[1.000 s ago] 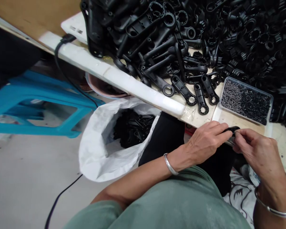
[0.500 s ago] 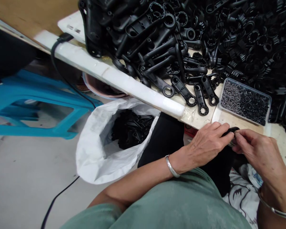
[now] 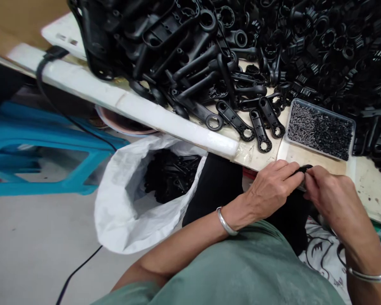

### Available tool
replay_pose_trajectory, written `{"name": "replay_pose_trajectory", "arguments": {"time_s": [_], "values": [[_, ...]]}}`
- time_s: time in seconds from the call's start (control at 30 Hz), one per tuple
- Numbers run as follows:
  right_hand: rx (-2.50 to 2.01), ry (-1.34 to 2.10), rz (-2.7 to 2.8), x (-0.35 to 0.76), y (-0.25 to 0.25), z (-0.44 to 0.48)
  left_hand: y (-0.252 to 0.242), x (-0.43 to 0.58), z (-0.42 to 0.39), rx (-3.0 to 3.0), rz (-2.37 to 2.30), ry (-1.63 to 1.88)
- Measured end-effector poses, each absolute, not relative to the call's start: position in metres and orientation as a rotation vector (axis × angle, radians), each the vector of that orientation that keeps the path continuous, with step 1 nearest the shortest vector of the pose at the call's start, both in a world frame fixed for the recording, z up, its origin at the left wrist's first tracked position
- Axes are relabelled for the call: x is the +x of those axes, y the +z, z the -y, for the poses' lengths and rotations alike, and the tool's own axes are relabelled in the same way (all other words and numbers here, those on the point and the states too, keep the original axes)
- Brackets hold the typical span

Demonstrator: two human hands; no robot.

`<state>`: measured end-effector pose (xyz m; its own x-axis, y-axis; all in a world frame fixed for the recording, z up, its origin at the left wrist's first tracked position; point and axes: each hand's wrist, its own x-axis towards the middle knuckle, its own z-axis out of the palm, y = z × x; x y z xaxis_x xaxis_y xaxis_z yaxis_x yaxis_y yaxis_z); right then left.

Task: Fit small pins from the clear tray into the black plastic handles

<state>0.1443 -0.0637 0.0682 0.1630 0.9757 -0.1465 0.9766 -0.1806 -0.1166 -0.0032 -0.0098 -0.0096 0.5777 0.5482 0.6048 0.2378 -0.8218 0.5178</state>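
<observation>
My left hand [image 3: 271, 184] is closed around a small black plastic part [image 3: 304, 168] at the table's front edge. Only the part's upper rim shows; the fingers cover the rest. My right hand [image 3: 328, 190] pinches at the right end of the same part, its fingertips close to those of the left. Whether a small piece sits between the right fingertips is hidden. Just beyond the hands stands a clear plastic box [image 3: 320, 129] of small screws and small black pieces. Left of the box lie several black plastic arms with ring ends [image 3: 260, 130].
Black plastic parts [image 3: 190, 55] are heaped over the table [image 3: 368, 182]. A white strip [image 3: 165, 120] runs along its edge. Below stand a white sack [image 3: 114, 212] holding black parts and a blue stool [image 3: 51, 186]. A black cable [image 3: 70, 118] hangs at the left.
The view has shifted slightly, so the table things sit further left. My right hand has turned more over the part, its fingers curled closer in. The left hand keeps its grip.
</observation>
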Motion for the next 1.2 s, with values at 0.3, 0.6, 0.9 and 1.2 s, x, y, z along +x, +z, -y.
{"name": "replay_pose_trajectory", "arguments": {"time_s": [0.3,0.6,0.9,1.2], "values": [[3.378,-1.423,-1.527,0.162,0.047,0.093,-0.018,-0.001,0.014,2.413,-0.623,1.284],[3.558,-2.229,-1.204,0.139,0.044,0.094,-0.012,0.004,0.028,2.397,-0.625,1.41],[3.641,-2.306,-1.027,0.132,0.042,0.089,-0.01,0.0,0.032,2.405,-0.595,1.42],[3.806,-2.12,-0.987,0.131,0.033,0.081,-0.01,0.003,0.034,2.361,-0.603,1.516]]}}
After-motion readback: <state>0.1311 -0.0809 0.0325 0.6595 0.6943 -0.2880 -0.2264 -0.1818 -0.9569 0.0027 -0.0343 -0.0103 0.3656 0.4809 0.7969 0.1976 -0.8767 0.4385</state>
